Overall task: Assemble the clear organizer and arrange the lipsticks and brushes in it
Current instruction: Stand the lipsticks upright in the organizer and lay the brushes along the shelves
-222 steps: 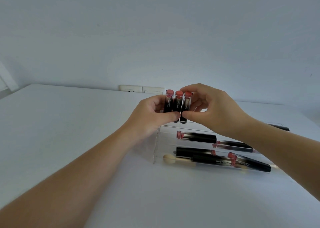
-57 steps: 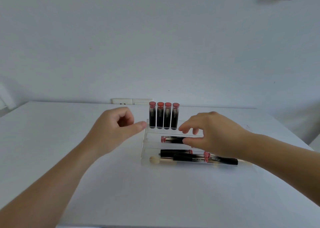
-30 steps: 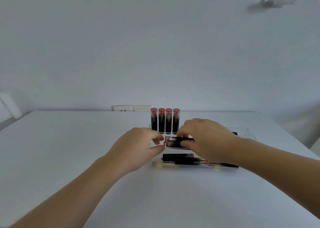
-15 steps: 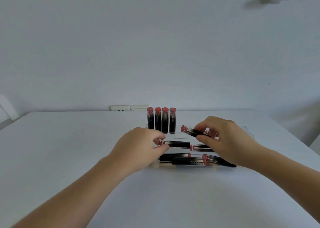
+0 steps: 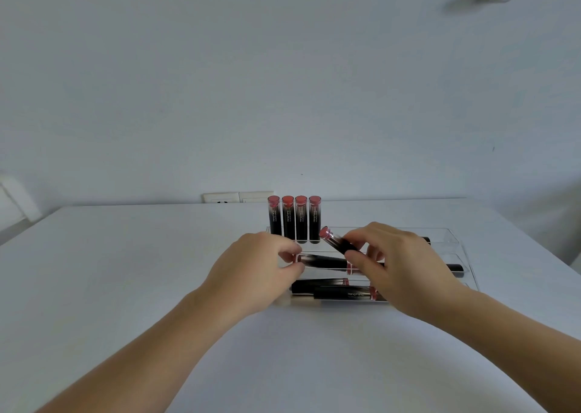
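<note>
Right hand (image 5: 399, 265) pinches a tilted lipstick (image 5: 334, 241) above the clear organizer (image 5: 452, 239); left hand (image 5: 254, 271) pinches a lying lipstick's (image 5: 320, 260) end inside it.

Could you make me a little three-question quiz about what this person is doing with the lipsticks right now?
1. How many lipsticks stand upright in the back row of the clear organizer?
2. True or false: the right hand holds a tilted lipstick.
3. The left hand pinches: A) the end of a lying lipstick, B) a brush, C) nothing.

Key: 1. Four. 2. True. 3. A.
</note>
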Available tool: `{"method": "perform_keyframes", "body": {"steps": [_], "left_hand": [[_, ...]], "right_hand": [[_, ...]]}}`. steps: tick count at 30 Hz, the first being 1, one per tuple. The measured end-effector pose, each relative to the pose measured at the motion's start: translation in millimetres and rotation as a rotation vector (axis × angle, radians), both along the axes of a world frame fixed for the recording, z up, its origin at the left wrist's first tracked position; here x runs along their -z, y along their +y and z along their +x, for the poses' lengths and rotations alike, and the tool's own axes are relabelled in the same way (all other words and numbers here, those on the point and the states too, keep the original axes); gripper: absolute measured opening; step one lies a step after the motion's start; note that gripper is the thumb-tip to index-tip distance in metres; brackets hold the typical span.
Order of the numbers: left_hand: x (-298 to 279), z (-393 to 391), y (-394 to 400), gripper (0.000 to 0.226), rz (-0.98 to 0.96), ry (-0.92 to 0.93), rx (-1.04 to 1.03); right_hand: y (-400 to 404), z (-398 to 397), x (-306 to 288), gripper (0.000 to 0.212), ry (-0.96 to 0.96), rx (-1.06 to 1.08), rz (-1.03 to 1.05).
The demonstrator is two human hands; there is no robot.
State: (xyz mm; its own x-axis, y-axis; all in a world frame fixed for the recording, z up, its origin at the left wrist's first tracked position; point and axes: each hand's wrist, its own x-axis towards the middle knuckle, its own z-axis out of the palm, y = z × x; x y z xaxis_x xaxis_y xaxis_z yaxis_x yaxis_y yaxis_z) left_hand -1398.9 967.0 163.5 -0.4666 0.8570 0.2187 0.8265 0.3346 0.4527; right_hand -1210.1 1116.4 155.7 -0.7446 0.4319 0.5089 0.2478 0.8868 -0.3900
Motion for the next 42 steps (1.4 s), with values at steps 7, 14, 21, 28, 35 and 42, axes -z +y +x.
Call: {"method": "perform_keyframes", "body": {"steps": [7, 14, 21, 28, 35, 42], "left_hand": [[4, -3, 4, 0.031, 0.247, -0.292, -0.005], [4, 1, 14, 0.018, 0.342, -0.374, 0.036], [-10, 1, 4, 0.017, 0.393, -0.290, 0.086], [-12, -11, -12, 0.020, 0.461, -0.032, 0.089], [-3, -23, -11, 0.015, 0.481, 0.130, 0.125], [-1, -33, -10, 0.019, 0.504, 0.228, 0.173]], "right_hand": [[2, -1, 1, 0.007, -0.007, 0.018, -0.005], [1, -1, 1, 0.008, -0.008, 0.015, -0.023], [-2, 0, -3, 0.033, 0.000, -0.035, -0.105], [-19, -9, -9, 0.028, 0.116, -0.096, -0.340], [-26, -25, -10, 0.016, 0.140, -0.107, -0.446], [-32, -39, -9, 0.010, 0.174, -0.119, -0.478]]}}
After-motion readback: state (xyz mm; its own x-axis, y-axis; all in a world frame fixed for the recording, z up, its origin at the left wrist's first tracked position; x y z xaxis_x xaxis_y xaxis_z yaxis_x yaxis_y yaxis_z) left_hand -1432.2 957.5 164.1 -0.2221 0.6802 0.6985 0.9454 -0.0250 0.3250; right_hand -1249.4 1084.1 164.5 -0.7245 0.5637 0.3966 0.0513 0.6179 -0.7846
